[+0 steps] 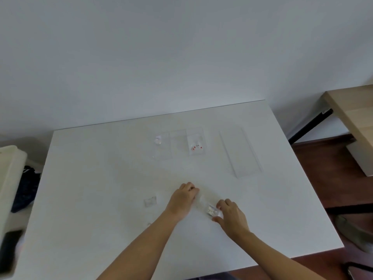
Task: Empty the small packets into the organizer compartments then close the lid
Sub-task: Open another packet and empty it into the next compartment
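Observation:
On the white table (101,168) both my hands hold one small clear packet (203,201); small silvery pieces show at its right end. My left hand (182,201) pinches its left end and my right hand (232,216) pinches its right end, low over the table. Farther back lie a clear packet with small red pieces (196,144) and two more clear packets (161,145) side by side. A long clear organizer box (240,152) lies at the back right; I cannot tell whether its lid is open. A flat clear packet (150,201) lies left of my left hand.
A white bin (10,178) and a dark bag (26,188) stand off the table's left edge. A wooden table (351,110) and dark floor are on the right. A wall runs behind the table's far edge.

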The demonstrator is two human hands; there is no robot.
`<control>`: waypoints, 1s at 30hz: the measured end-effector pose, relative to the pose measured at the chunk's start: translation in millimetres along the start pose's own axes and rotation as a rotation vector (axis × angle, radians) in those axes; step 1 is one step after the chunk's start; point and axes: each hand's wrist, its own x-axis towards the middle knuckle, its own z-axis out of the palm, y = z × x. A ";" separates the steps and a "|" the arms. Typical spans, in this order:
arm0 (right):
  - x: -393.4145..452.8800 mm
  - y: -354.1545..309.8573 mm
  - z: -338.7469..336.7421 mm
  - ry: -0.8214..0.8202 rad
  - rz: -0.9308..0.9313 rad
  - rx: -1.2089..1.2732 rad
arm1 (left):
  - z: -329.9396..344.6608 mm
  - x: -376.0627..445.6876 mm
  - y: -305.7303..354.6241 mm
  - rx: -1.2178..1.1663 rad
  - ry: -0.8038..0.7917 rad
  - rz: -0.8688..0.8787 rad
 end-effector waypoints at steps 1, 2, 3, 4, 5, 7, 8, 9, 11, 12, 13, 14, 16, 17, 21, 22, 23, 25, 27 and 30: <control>0.4 -1.4 0.3 0.001 0.010 0.006 | -1.0 1.8 1.4 -0.013 -0.015 -0.013; 0.8 -2.4 0.4 0.003 0.020 0.019 | -2.4 3.6 2.7 -0.026 -0.031 -0.030; 1.3 -2.8 0.3 0.007 0.030 0.035 | -4.1 5.4 3.6 -0.038 -0.048 -0.050; 2.0 -3.0 0.2 0.012 0.040 0.052 | -6.1 7.1 4.2 -0.049 -0.065 -0.069; 2.7 -2.9 0.1 0.015 0.048 0.066 | -8.1 8.5 4.6 -0.056 -0.083 -0.083; 4.1 -2.8 -0.6 0.008 0.061 0.086 | -11.2 11.0 4.6 -0.055 -0.109 -0.093; 4.8 -3.0 -1.0 0.000 0.066 0.091 | -12.0 11.4 4.4 -0.060 -0.112 -0.099; 5.7 -3.2 -1.4 -0.007 0.069 0.096 | -12.6 11.4 4.4 -0.076 -0.109 -0.111; 8.0 -3.2 -2.4 -0.002 0.073 0.119 | -12.6 10.5 3.9 -0.132 -0.087 -0.146; 9.5 -3.2 -4.2 0.011 0.071 0.141 | -13.1 9.6 3.5 -0.164 -0.068 -0.166; 11.4 -3.2 -6.8 0.028 0.065 0.170 | -14.8 8.7 3.2 -0.198 -0.044 -0.185; 13.7 -3.3 -10.7 0.045 0.054 0.201 | -17.7 8.0 2.5 -0.238 -0.013 -0.202; 20.4 -4.8 -21.9 0.058 0.044 0.281 | -27.5 8.0 -0.3 -0.320 0.059 -0.242; 24.7 -5.9 -29.0 0.063 0.049 0.335 | -34.1 8.8 -2.8 -0.360 0.094 -0.269; 46.5 -14.8 -62.0 0.111 0.041 0.494 | -66.1 19.2 -18.5 -0.483 0.227 -0.381; 53.1 -18.4 -70.8 0.127 0.031 0.503 | -74.0 23.8 -22.9 -0.498 0.256 -0.402; 60.1 -22.5 -79.5 0.143 0.022 0.509 | -81.8 29.2 -27.1 -0.506 0.283 -0.419; 74.7 -30.7 -95.9 0.172 0.011 0.532 | -95.4 41.2 -35.3 -0.502 0.343 -0.441; 90.0 -38.3 -108.8 0.198 -0.001 0.561 | -107.0 54.7 -43.1 -0.483 0.398 -0.445; 113.8 -48.6 -122.4 0.222 -0.022 0.575 | -121.1 77.3 -53.5 -0.464 0.451 -0.415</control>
